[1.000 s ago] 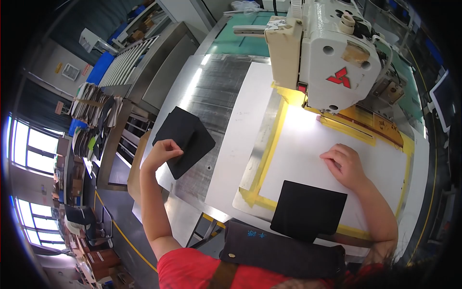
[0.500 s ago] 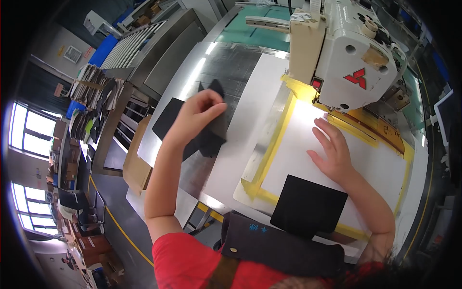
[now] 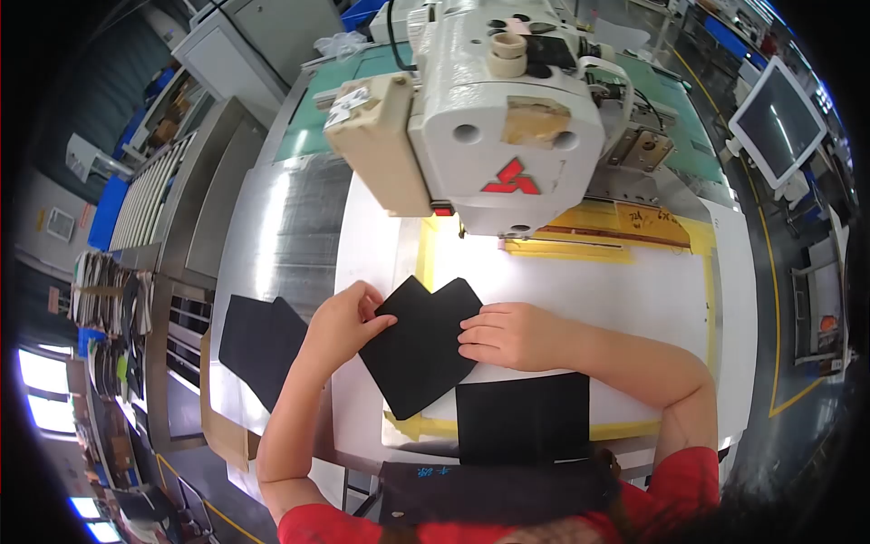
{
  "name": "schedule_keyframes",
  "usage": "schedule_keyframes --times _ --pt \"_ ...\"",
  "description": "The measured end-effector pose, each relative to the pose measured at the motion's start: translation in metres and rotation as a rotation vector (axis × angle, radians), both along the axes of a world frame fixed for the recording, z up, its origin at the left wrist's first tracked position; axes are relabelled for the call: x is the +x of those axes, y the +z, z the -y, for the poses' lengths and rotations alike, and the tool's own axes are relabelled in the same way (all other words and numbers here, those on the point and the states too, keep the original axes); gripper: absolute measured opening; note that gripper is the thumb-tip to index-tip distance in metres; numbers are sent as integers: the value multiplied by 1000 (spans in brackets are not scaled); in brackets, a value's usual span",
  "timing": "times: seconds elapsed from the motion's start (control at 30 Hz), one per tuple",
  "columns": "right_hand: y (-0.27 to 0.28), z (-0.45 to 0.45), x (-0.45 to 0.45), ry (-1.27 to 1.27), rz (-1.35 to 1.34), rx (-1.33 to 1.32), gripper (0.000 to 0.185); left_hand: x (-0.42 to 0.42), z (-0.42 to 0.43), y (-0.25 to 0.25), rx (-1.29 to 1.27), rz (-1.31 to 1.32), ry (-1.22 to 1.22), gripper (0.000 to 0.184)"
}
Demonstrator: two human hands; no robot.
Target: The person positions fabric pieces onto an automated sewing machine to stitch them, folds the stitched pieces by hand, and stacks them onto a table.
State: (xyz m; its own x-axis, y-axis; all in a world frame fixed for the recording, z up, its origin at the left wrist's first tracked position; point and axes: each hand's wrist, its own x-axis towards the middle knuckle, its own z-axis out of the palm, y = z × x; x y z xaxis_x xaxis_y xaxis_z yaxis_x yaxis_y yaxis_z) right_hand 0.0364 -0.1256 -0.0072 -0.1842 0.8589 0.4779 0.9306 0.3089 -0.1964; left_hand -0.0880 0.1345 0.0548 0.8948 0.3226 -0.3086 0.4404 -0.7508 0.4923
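Now the left hand (image 3: 341,325) is pinching the notched black piece (image 3: 419,344) as the right hand (image 3: 509,335), empty moments ago, is touching its opposite edge, grip unclear, making this two-handed.

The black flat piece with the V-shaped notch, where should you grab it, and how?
Probably by opposite sides of the flat black notched piece: left hand from the left, right hand from the right. It looks thin and broad, so its edges seem easiest to pinch, and the notch breaks up its far edge.
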Motion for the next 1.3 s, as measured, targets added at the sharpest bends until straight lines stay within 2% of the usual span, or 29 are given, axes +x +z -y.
schedule_keyframes --times 0.07,0.2,0.3,0.47,0.57,0.63,0.77,0.9,1.0,1.07,1.17,1.27,1.3 --pt "3 -1 9 -37 13 40 22 4 1 -2 -34 -16 -35 28" --pt "6 -3 28 -84 69 50 23 8 7 -11 149 426 -199 18" --pt "-2 -8 39 -131 51 16 26 14 14 10 43 156 61 18" --pt "-4 -17 54 -225 96 -70 30 46 -13 -7 -1 186 42 32" --pt "-14 -8 59 -288 98 18 30 55 -7 -19 86 413 18 34" --pt "-7 16 59 -409 175 37 31 56 11 -18 305 647 -78 31" --pt "-9 85 71 -646 248 54 32 36 58 -4 233 631 -316 24" --pt "-6 119 69 -751 253 81 30 39 99 -11 154 607 -596 27" --pt "4 121 64 -751 274 40 27 60 128 -19 93 610 -798 31" --pt "5 118 68 -775 263 -5 24 81 143 -26 174 659 -838 38" --pt "7 121 68 -876 200 -212 29 97 154 -43 277 671 -829 52" --pt "1 124 49 -911 329 -67 37 101 153 -47 283 628 -829 63" --pt "0 124 43 -913 299 -104 39 101 150 -47 266 607 -834 66"
